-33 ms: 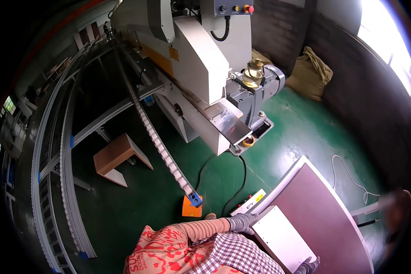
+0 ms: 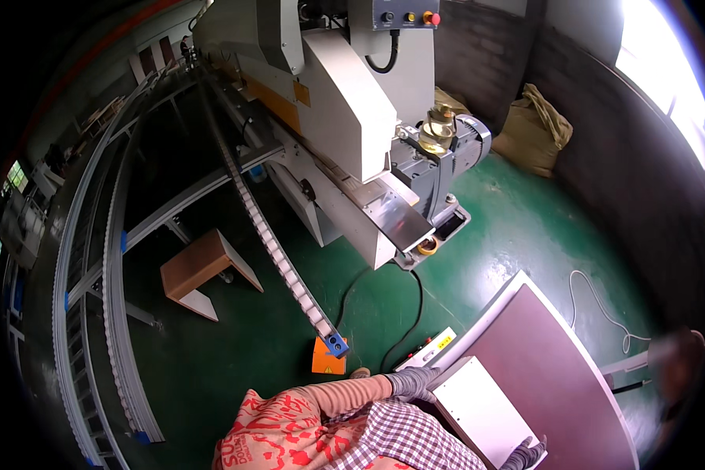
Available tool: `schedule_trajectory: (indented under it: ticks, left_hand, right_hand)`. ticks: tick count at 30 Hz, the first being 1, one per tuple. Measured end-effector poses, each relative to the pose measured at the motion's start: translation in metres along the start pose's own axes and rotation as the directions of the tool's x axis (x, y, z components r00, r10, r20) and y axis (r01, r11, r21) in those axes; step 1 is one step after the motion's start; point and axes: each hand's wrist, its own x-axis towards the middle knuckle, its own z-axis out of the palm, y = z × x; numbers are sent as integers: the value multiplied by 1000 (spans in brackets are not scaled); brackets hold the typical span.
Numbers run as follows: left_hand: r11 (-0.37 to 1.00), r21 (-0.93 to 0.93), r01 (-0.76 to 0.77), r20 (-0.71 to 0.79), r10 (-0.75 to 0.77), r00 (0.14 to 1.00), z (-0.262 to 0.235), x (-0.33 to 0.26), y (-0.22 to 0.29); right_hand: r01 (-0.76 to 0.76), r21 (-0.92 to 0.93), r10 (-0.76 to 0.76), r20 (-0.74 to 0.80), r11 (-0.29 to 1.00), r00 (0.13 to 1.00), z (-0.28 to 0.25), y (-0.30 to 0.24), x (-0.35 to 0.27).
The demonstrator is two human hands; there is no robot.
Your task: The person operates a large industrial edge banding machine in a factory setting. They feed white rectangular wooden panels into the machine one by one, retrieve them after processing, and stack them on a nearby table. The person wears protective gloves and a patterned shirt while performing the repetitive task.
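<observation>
Slanting white panel (image 2: pixel 487 409): at five o'clock in the view, overlapping the mauve-topped table (image 2: pixel 552 356); long axis from eleven to five o'clock, broad face up, thick side facing eight o'clock.
Left hand (image 2: pixel 412 383): gloved, touching the panel's ten o'clock corner, forearm stretched toward three o'clock; fingers partly hidden, so I cannot tell whether it grips.
Right hand (image 2: pixel 524 455): gloved, fingers bent over the panel's five o'clock end, gripping it, pointing toward two o'clock.
</observation>
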Motion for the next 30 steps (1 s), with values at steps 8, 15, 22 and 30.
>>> schedule_trajectory:
  ticks: [8,15,22,30]
  left_hand:
    - [632,-742,-222,-376,-119,919,-66,-14,-56]
    - [314,-771,-554,-636,-419,648,-142,-78,-114]
    - [131,-738,-662,-563,-662,495,-177,-119,-126]
    - [54,-688,-724,-513,-742,432,-198,-120,-144]
  right_hand:
    - [403,412,-414,-66,818,908,50,-140,-22]
    - [507,404,-502,-128,761,855,45,-174,-39]
    - [362,574,-449,11,734,893,81,-157,-51]
    - [497,418,-545,-5,761,839,50,-169,-65]
